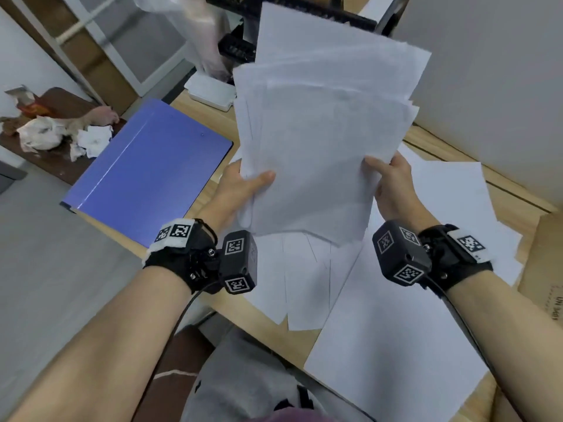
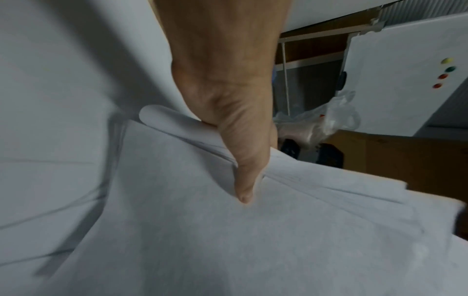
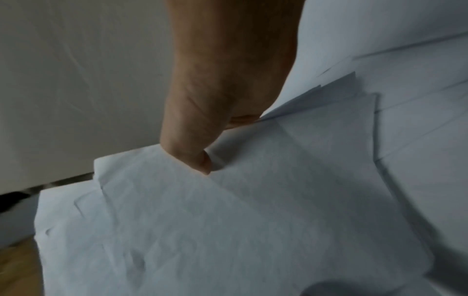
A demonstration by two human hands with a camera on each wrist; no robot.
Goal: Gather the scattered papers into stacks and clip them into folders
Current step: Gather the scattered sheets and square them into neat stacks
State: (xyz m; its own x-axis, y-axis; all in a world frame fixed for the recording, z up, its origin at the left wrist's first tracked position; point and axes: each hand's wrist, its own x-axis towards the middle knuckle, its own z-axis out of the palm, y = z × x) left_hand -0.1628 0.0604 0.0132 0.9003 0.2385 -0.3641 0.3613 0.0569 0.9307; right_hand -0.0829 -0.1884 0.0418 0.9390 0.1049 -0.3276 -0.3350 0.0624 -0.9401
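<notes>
- Papers [image 1: 323, 141]: gathering step, my left hand [image 1: 240, 185] and right hand [image 1: 393, 181] pinch the uneven sheaf.
- Next, I judge: square edges, then carry left to the folder [image 1: 146, 166].

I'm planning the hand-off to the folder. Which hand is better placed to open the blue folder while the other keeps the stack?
Left. The left hand grips the paper stack on the side nearest the closed blue folder; the right hand is across the stack, farther away.
</notes>
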